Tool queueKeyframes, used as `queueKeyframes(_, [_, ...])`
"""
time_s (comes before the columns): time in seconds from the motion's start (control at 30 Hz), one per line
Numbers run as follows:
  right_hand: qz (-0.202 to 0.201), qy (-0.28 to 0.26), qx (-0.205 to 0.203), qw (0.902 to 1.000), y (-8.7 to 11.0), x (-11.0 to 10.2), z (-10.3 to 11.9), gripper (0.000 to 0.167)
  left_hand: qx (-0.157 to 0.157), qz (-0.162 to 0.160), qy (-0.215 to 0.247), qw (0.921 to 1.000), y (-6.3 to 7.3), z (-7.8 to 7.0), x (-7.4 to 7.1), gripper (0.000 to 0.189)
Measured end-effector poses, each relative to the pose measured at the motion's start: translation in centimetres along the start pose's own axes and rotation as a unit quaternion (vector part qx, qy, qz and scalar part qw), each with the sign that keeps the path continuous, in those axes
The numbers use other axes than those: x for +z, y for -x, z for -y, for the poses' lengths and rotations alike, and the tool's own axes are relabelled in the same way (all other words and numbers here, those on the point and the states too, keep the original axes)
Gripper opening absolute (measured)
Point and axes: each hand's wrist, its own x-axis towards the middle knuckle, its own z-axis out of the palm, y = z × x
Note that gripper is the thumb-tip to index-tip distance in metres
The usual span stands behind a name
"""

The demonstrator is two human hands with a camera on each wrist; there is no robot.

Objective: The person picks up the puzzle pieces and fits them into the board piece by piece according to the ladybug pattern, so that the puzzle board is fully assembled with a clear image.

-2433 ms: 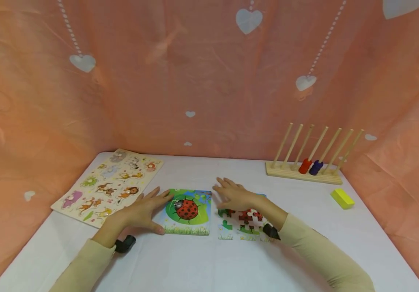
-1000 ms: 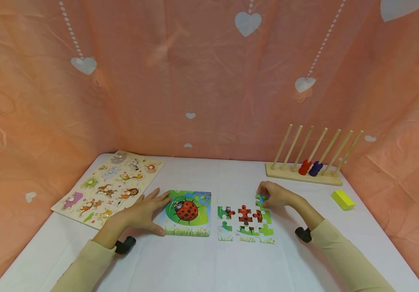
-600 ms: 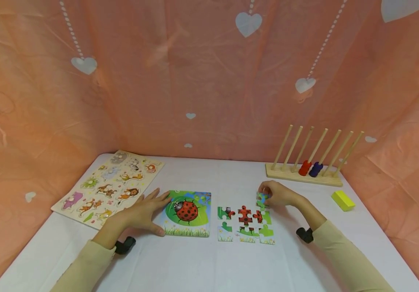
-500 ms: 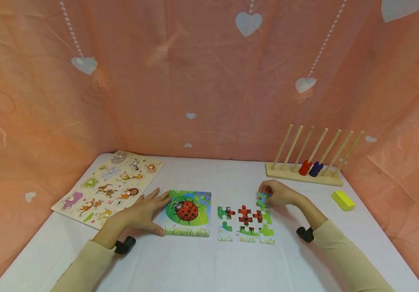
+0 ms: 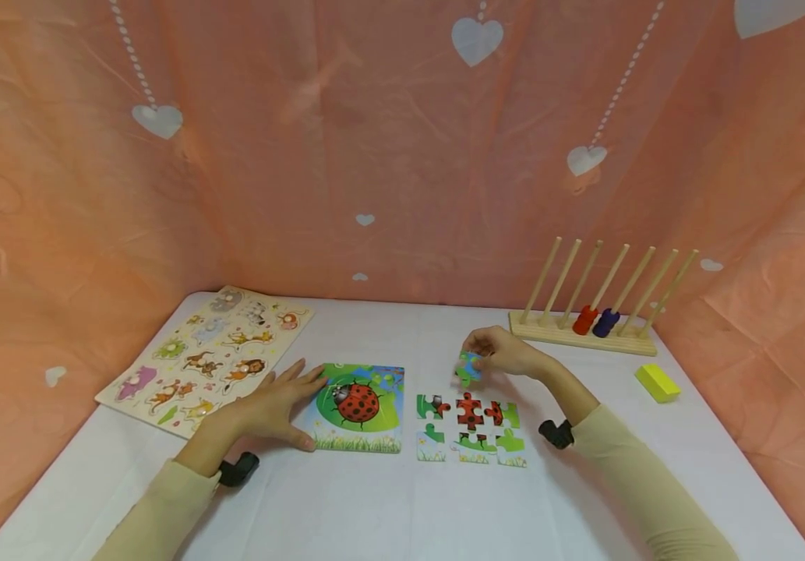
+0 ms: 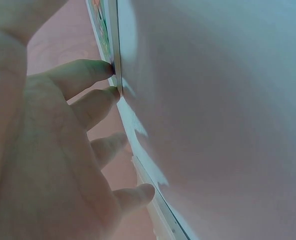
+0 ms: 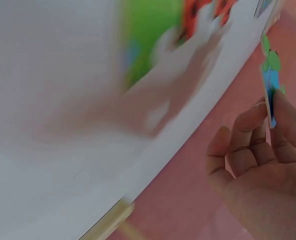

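My right hand (image 5: 503,352) pinches a blue and green puzzle piece (image 5: 468,368) between thumb and fingers, raised above the table behind several laid-out pieces. In the right wrist view the puzzle piece (image 7: 271,75) stands on edge in the pinch. Below it lie ladybug puzzle pieces (image 5: 470,411), set in rows with gaps between them. To their left is a square ladybug picture board (image 5: 358,407). My left hand (image 5: 272,409) rests with spread, fairly straight fingers at that board's left edge; the left wrist view shows fingertips touching the board's edge (image 6: 116,45).
An animal peg puzzle board (image 5: 213,354) lies at the back left, just beyond the left hand. At the back right stands a wooden rack of pegs (image 5: 584,335) with a red and a blue bead. A yellow block (image 5: 658,382) sits near the right edge.
The right hand first moved right, took the blue and green piece at the top right of the layout, then lifted it and carried it left. The left hand has stayed at the picture board.
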Motion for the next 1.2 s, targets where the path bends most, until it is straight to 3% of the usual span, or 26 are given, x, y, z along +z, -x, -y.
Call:
queueKeyframes(0.27, [0.048,0.003,-0.041,0.9980,-5.2,4.5,3.1,0.017,0.005,0.002,-0.003,1.0000,-0.1,0.0,0.0,0.107])
queueKeyframes(0.5, [0.059,0.046,-0.036,0.9965,-7.6,7.1,4.8,0.019,0.002,0.003,0.001,1.0000,-0.2,0.3,0.3,0.108])
queueKeyframes(0.67, [0.035,0.057,-0.033,0.9972,-8.2,8.2,5.1,0.020,0.004,0.002,0.003,1.0000,-0.2,0.5,0.4,0.109])
queueKeyframes(0.77, [0.007,0.095,-0.019,0.9953,-8.1,8.9,5.4,0.022,0.007,0.001,0.001,1.0000,-0.2,0.5,0.4,0.109])
queueKeyframes(0.97, [-0.023,0.232,-0.007,0.9724,-7.8,10.1,5.8,0.038,0.003,0.001,0.001,1.0000,-0.1,0.4,0.3,0.108])
queueKeyframes(1.2, [-0.020,0.274,0.003,0.9615,-7.8,10.8,5.9,0.049,0.000,-0.001,0.001,1.0000,-0.1,0.4,0.3,0.107])
